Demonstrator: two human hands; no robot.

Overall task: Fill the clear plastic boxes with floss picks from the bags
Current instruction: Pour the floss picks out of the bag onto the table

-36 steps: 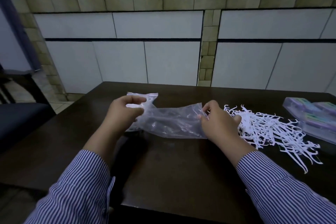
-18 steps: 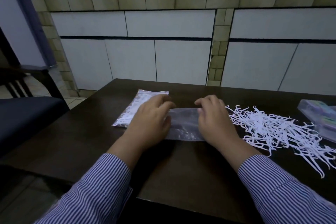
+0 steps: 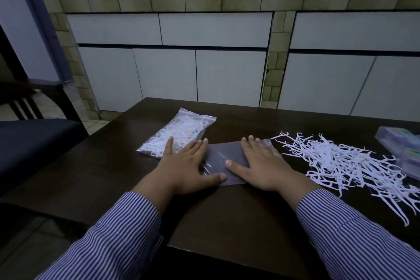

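An empty clear plastic bag [image 3: 223, 154] lies flat on the dark table [image 3: 227, 218], pressed down by both palms. My left hand [image 3: 185, 168] rests flat on its left part, fingers spread, and my right hand [image 3: 261, 165] rests flat on its right part. A full sealed bag of white floss picks [image 3: 181, 132] lies just beyond my left hand. A loose pile of white floss picks [image 3: 347, 163] spreads over the table to the right of my right hand. Clear plastic boxes [image 3: 404, 150] sit at the far right edge, partly cut off.
A dark chair [image 3: 29, 141] stands left of the table. A tiled counter with white panels [image 3: 204, 63] rises behind the table's far edge. Cloth and a towel lie on top of the counter.
The empty bag was held up and crumpled between both hands; it now lies flat on the table under both open palms. The view has shifted left, uncovering the full bag.
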